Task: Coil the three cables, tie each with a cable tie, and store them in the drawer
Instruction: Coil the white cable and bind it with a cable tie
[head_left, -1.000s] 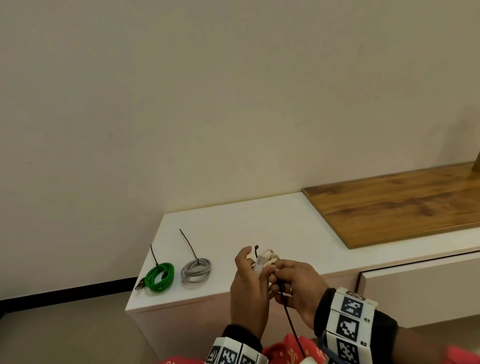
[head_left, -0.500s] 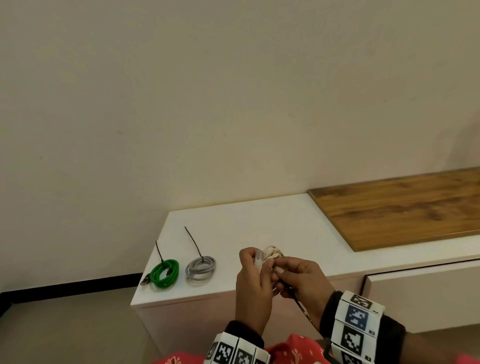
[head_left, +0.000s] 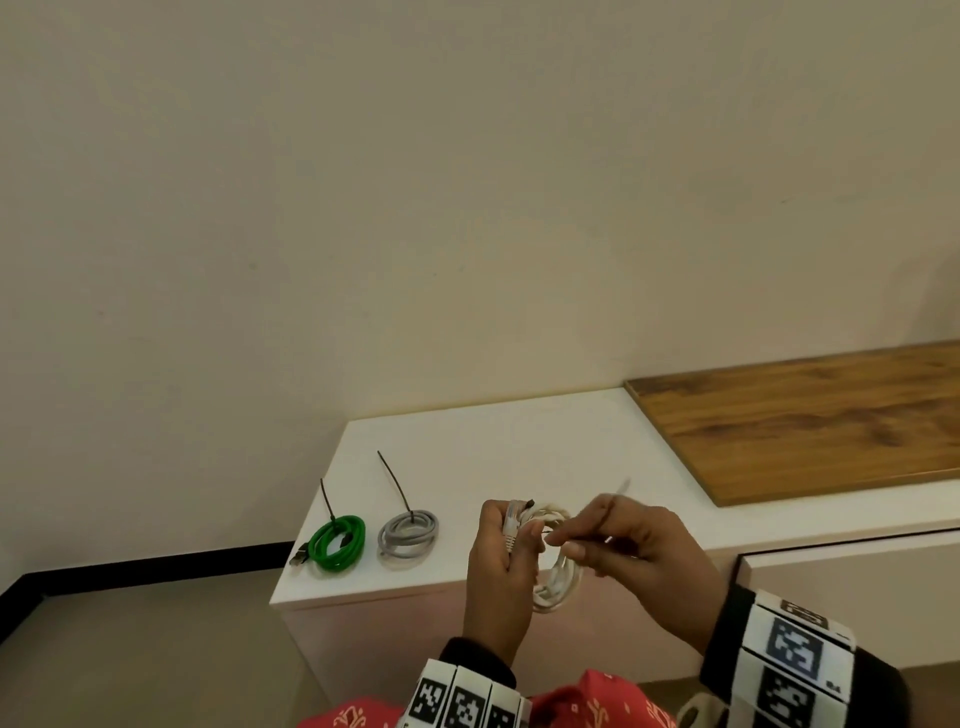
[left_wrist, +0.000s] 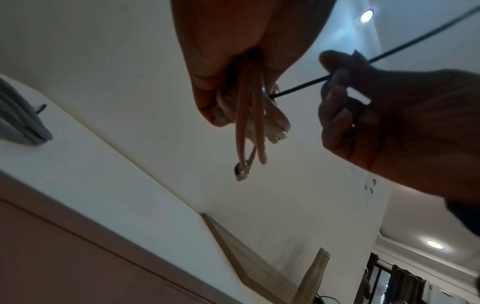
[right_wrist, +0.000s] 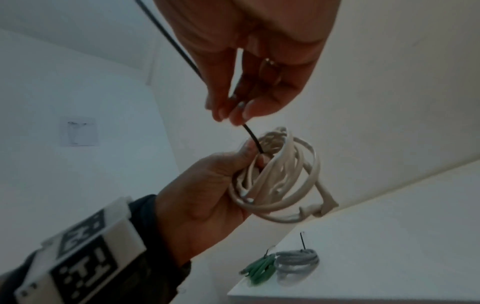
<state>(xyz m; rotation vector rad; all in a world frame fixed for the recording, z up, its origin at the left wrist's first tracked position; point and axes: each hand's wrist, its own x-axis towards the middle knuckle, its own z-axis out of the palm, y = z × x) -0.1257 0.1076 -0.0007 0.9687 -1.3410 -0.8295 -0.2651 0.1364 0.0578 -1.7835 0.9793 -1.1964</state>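
Observation:
My left hand (head_left: 506, 551) grips a coiled white cable (head_left: 557, 577) in the air in front of the white cabinet (head_left: 519, 447). My right hand (head_left: 597, 540) pinches the tail of a black cable tie (right_wrist: 253, 136) that runs into the coil, and the tail (left_wrist: 389, 53) sticks out past the fingers. On the cabinet top at the left lie a coiled green cable (head_left: 337, 543) and a coiled grey cable (head_left: 409, 535), each with a black tie standing up from it. The green cable (right_wrist: 259, 271) and grey cable (right_wrist: 297, 265) show again in the right wrist view.
A wooden board (head_left: 810, 415) covers the cabinet top at the right. Below it runs a shut white drawer front (head_left: 852, 597). A plain wall stands behind the cabinet, and floor with a black skirting (head_left: 156, 571) lies to the left.
My right hand has drawn away from the left hand to the right, pulling the tie's tail through. More of the white coil now shows between the hands.

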